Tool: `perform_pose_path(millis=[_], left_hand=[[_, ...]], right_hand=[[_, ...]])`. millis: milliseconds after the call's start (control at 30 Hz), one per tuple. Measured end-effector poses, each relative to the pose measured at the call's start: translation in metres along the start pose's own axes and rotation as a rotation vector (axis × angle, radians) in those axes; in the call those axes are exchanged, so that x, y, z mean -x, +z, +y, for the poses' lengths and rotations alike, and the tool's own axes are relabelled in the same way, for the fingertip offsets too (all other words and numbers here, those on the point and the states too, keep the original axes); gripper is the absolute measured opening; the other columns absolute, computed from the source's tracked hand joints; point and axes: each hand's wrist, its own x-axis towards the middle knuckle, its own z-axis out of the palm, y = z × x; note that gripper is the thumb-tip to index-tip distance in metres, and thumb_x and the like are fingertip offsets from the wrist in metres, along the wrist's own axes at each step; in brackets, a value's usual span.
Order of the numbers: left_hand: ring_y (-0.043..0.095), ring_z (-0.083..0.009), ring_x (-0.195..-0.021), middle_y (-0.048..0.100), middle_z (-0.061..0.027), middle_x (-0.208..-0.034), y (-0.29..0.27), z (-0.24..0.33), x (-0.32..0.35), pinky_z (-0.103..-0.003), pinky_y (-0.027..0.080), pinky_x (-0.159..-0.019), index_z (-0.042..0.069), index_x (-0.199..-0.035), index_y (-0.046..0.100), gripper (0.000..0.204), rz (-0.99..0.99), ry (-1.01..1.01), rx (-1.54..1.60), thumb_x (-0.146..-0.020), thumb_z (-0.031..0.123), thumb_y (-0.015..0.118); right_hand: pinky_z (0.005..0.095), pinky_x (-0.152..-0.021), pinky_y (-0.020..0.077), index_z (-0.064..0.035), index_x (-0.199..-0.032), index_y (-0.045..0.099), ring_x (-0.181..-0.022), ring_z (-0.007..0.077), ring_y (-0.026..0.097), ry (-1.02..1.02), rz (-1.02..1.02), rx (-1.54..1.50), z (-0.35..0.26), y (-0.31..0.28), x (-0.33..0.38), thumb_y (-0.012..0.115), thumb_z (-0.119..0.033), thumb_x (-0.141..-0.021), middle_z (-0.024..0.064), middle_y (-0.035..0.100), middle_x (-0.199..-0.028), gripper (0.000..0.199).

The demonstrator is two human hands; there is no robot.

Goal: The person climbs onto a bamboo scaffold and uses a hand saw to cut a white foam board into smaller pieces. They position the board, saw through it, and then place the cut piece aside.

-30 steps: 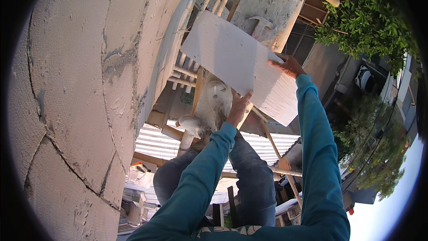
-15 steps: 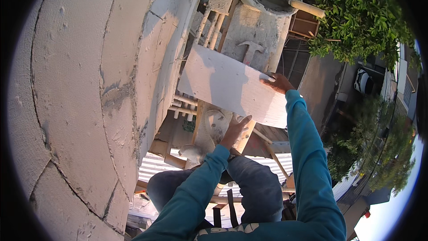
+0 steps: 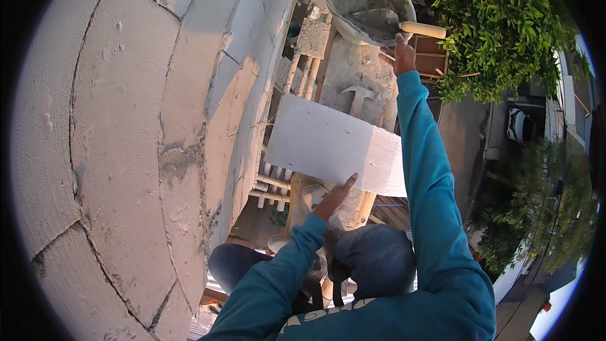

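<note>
A pale, flat lightweight concrete block (image 3: pixel 322 136) lies across the plank in front of my knees, partly in shadow. My left hand (image 3: pixel 338 197) grips its near edge, thumb on the top face and the other fingers hidden beneath. My right hand (image 3: pixel 404 60) is stretched forward beside the mortar bucket (image 3: pixel 341 22), fingers apart, just below the wooden handle of a trowel (image 3: pixel 423 29). Whether a fingertip touches that handle I cannot tell. A small whitish strip shows at its fingers. The trowel's blade rests in the grey mortar. A hammer (image 3: pixel 358 95) lies just beyond the block.
A rough block wall (image 3: pixel 126 120) rises along my left. Bamboo poles (image 3: pixel 274 183) and a mortar-crusted plank (image 3: pixel 353 66) form the scaffold under me. Leafy branches (image 3: pixel 505 19) hang at the far right, above a drop to the ground with a white car (image 3: pixel 519 125).
My right hand has let go of the block's right end and moved forward to the bucket. The left hand stays on the near edge. The view has shifted, showing more of the bucket.
</note>
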Motion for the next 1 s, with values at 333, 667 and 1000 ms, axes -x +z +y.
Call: perform_pose_path(millis=[333, 667, 1000], left_hand=[[0.071, -0.0248, -0.081, 0.070, -0.0170, -0.098, -0.022, 0.149, 0.027, -0.034, 0.060, -0.073, -0.006, -0.123, 0.058, 0.061, -0.060, 0.301, 0.086, -0.096, 0.049, 0.061], [0.053, -0.0300, -0.127, 0.051, -0.0196, -0.140, -0.079, 0.250, -0.043, -0.042, 0.052, -0.093, -0.004, -0.153, 0.024, 0.094, 0.354, 0.726, -0.281, -0.090, 0.051, 0.068], [0.051, -0.0341, -0.130, 0.045, -0.0281, -0.146, -0.058, 0.308, -0.107, -0.037, 0.043, -0.106, -0.005, -0.153, 0.022, 0.097, 0.196, 0.720, -0.133, -0.084, 0.040, 0.073]], right_hand=[[0.0502, -0.084, 0.0650, 0.0172, -0.124, 0.038, -0.102, 0.0414, 0.065, -0.006, -0.008, -0.400, 0.049, 0.028, 0.039, 0.057, -0.003, -0.097, 0.0279, 0.053, -0.117, 0.040], [0.0362, -0.077, 0.0624, 0.0061, -0.110, 0.062, -0.087, 0.0272, 0.072, -0.055, -0.241, 0.435, 0.025, -0.049, 0.185, 0.057, -0.012, -0.099, 0.0149, 0.070, -0.095, 0.022], [0.0495, -0.076, 0.0552, -0.0069, -0.106, 0.070, -0.092, 0.0363, 0.070, -0.226, -0.334, 1.748, -0.041, -0.071, 0.105, 0.065, -0.054, -0.084, 0.0185, 0.073, -0.093, 0.052]])
